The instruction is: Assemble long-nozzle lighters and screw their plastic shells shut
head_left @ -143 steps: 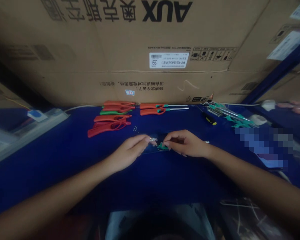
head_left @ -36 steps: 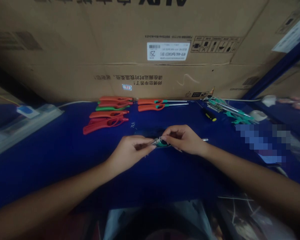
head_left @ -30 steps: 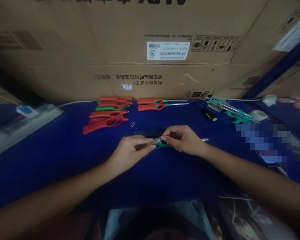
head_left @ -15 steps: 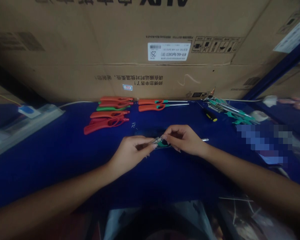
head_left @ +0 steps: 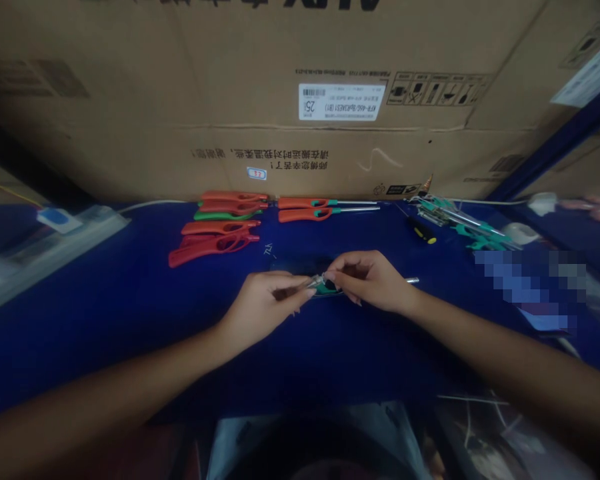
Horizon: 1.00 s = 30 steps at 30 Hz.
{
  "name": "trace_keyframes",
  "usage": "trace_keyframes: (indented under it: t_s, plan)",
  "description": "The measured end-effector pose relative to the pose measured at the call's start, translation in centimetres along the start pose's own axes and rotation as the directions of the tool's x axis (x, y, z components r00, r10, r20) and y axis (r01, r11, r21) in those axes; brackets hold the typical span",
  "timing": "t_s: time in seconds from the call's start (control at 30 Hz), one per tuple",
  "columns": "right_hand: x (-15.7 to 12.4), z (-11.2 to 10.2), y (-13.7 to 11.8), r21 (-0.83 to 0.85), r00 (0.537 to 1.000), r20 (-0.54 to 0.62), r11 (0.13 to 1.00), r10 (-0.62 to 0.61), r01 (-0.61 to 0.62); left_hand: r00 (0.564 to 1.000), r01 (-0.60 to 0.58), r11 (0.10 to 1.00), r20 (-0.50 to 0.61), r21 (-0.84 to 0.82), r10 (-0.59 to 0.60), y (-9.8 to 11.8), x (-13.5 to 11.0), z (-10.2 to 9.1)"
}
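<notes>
My left hand (head_left: 266,303) and my right hand (head_left: 369,278) meet over the middle of a blue table (head_left: 105,300). Between their pinched fingertips lies a small part with a green piece (head_left: 323,287). A thin metal rod (head_left: 411,281) sticks out to the right behind my right hand. My left fingers pinch a small clear or silvery bit at the green piece's left end. My right fingers press on the piece from the right.
Orange and green lighter shells (head_left: 215,230) lie at the back left. Two orange long-nosed lighters (head_left: 320,208) sit before the cardboard box (head_left: 300,93). A black-and-yellow screwdriver (head_left: 422,231), green lighter parts (head_left: 460,223) and tape (head_left: 526,233) lie at the right.
Both hands have stayed pinched on the green part, closer together than 4.8 s ago. The view has shifted slightly; the part has barely moved.
</notes>
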State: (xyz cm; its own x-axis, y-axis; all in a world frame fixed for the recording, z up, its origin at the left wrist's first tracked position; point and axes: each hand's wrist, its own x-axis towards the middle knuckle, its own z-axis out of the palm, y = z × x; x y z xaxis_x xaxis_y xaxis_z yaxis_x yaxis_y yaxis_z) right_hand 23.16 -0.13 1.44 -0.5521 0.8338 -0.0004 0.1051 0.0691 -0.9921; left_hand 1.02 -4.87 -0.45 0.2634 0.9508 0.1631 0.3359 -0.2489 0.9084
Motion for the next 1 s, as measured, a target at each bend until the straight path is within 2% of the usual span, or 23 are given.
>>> trace_keyframes:
  t_s: [0.37,0.6,1.0]
  plan:
    - [0.03,-0.12,0.05,-0.011,1.000,0.012,1.000,-0.003,0.003,1.000,-0.013,0.999,0.011,0.034,0.013,-0.04,-0.01,-0.11]
    - [0.26,-0.66,0.06,0.003,0.996,0.085,1.000,0.006,-0.006,0.999,-0.018,1.000,-0.033,-0.019,0.018,0.32,0.02,-0.21]
    - [0.27,-0.65,-0.21,0.044,0.998,0.056,0.999,0.006,-0.008,0.999,-0.012,1.000,-0.047,-0.009,0.011,0.59,0.04,-0.19]
